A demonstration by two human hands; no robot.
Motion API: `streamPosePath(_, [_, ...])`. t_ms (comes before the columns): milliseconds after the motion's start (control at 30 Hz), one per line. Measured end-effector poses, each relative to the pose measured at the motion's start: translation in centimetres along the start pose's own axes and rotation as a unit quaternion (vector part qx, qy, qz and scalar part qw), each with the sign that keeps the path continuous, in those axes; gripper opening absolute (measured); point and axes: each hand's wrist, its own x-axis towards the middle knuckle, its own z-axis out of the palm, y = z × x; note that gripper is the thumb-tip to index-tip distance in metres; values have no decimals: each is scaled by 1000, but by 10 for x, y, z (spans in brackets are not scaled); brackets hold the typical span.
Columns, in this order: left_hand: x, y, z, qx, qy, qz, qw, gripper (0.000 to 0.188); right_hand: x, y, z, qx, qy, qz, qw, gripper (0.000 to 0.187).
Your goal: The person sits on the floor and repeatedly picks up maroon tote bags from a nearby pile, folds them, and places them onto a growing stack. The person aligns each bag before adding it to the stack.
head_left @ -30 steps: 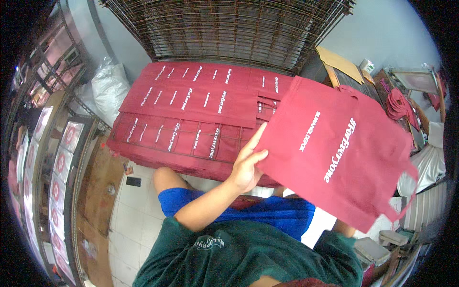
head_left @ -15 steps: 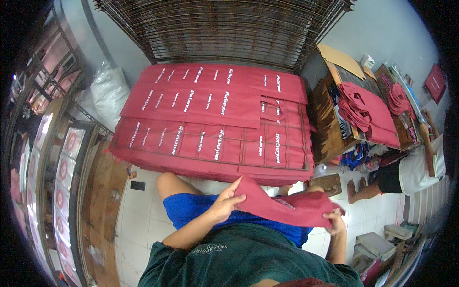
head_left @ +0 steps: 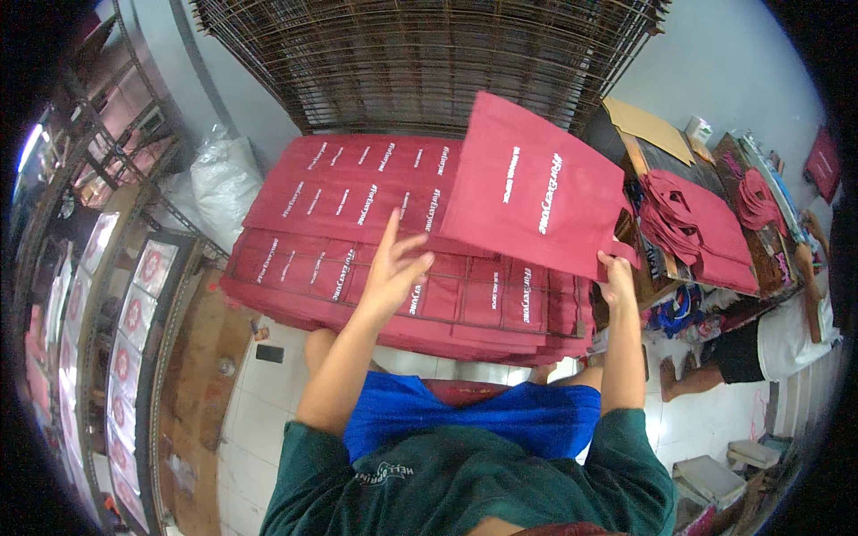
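A dark red cloth tote bag [head_left: 527,192] with white print is spread out in the air above the right part of the pile. My right hand [head_left: 617,277] pinches it at its lower right corner, close to the handle. My left hand [head_left: 396,268] holds nothing; its fingers are apart, left of the bag and above the pile. Below lies a wide pile of the same red printed bags [head_left: 308,192], laid out in rows. A rusty wire rack [head_left: 456,308] lies over its near part, with bags on and under it.
A tall stack of rusty wire racks [head_left: 429,62] stands behind the pile. Folded red bags [head_left: 706,223] lie on a wooden cabinet at right, where another person [head_left: 791,322] is. A white plastic sack [head_left: 222,183] stands at left. A dark phone-like slab [head_left: 269,354] rests on the tiled floor.
The tote bag has gone from above my lap to over the pile and is now spread flat. My left hand has let go of it; my right hand still grips it.
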Motion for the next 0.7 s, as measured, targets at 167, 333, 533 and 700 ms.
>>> streamPosePath(167, [-99,-62,-67,296,23,24,955,71,96,66,-56,-107,121,78,984,30])
streamPosePath(333, [-235,-134,-98,592,24,26,805,73,122,87,-72,-230,74,151,959,33])
streamPosePath(533, [-234,-152,-81,558,123,17,821,58,129,88,-84,-273,77,146,948,44])
streamPosePath(700, [-232,-150,-85,561,103,23,821,56,131,92,-78,-268,79,145,949,46])
